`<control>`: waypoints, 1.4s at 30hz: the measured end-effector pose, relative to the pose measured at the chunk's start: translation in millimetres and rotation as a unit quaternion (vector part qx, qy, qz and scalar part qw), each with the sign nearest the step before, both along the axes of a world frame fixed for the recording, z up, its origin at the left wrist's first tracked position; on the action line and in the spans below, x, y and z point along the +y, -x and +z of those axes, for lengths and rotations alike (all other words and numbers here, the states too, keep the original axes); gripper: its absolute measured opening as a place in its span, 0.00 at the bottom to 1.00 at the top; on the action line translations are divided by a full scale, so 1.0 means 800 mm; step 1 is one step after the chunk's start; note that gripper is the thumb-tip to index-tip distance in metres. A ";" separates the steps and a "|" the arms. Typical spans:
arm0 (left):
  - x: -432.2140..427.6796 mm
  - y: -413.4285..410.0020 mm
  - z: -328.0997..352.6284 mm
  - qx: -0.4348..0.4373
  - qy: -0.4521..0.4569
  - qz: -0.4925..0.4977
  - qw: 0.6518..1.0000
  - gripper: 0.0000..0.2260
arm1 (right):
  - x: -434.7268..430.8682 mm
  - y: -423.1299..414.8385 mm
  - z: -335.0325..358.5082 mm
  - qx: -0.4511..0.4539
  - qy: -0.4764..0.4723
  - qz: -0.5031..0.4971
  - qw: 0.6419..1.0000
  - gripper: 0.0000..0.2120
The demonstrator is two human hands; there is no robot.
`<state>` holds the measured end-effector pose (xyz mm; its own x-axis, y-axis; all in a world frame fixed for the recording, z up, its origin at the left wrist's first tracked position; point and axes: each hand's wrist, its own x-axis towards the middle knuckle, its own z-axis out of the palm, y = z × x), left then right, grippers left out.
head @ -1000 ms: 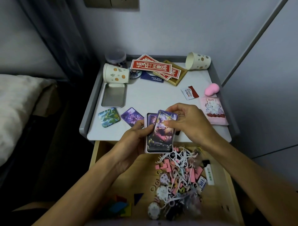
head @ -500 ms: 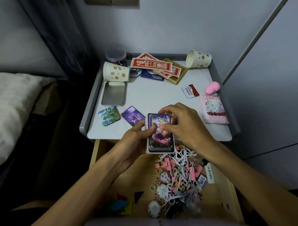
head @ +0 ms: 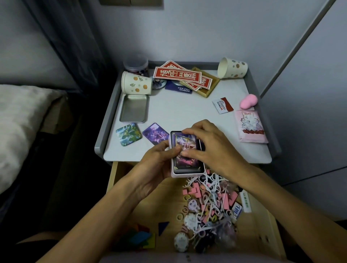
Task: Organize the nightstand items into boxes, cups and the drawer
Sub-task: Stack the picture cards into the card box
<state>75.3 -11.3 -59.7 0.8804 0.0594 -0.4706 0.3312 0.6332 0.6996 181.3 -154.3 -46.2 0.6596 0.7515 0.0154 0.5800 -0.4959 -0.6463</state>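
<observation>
Cards (head: pixel 187 167) fill the pink box (head: pixel 187 175), gripped by the left hand (head: pixel 159 163) above the front edge of the bench (head: pixel 178 112); the right hand (head: pixel 210 146) pinches the top card (head: pixel 185 149). Square its corners first, then press it flat.

Dim room, cool bluish cast on my feed. A pale, plain wall (head: pixel 206 28) stands behind the nightstand (head: pixel 107 116), whose raised grey rim runs along its left, back and right sides. A beige plate (head: pixel 131 1) sits on the wall, cropped by the top edge. A dark curtain (head: pixel 62 37) hangs at left, above the bed (head: pixel 18 122) with its white fluffy cover. On the right is a pale flat panel (head: pixel 319 93) with slanted seams; I cannot tell whether it is a door or a cupboard. The floor (head: pixel 62 197) at left is lost in shadow.
</observation>
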 end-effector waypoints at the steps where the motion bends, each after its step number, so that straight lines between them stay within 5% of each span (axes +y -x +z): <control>1: 0.001 0.000 -0.001 0.001 -0.002 0.003 1.000 0.16 | -0.001 0.000 0.000 0.000 0.011 0.018 1.000 0.33; 5: 0.006 0.000 -0.003 0.007 -0.016 0.007 1.000 0.15 | -0.005 0.000 0.001 0.018 0.035 0.063 0.997 0.42; 15: 0.005 0.003 -0.003 0.008 -0.046 0.014 0.999 0.15 | -0.003 0.000 -0.001 -0.001 0.045 0.086 0.995 0.43; 20: 0.008 0.002 0.003 0.022 -0.061 0.038 0.997 0.14 | 0.000 0.002 -0.003 0.026 -0.001 0.068 0.997 0.37; 23: 0.023 -0.001 0.016 0.026 -0.103 0.093 0.990 0.14 | -0.006 -0.020 -0.009 -0.023 -0.046 -0.062 0.997 0.27; 29: 0.074 0.004 0.033 0.025 -0.152 0.225 0.962 0.15 | -0.010 -0.039 -0.039 -0.077 0.168 -0.129 0.974 0.34; 42: 0.084 0.012 0.033 0.041 -0.162 0.253 0.953 0.13 | 0.003 -0.033 -0.029 -0.059 0.233 -0.095 0.966 0.28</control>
<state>66.0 55.7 -33.3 0.6620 0.6201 -0.4210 0.1018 0.4820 0.8702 207.3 -151.9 -69.4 0.8001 0.5612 -0.2118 0.5068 -0.8213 -0.2618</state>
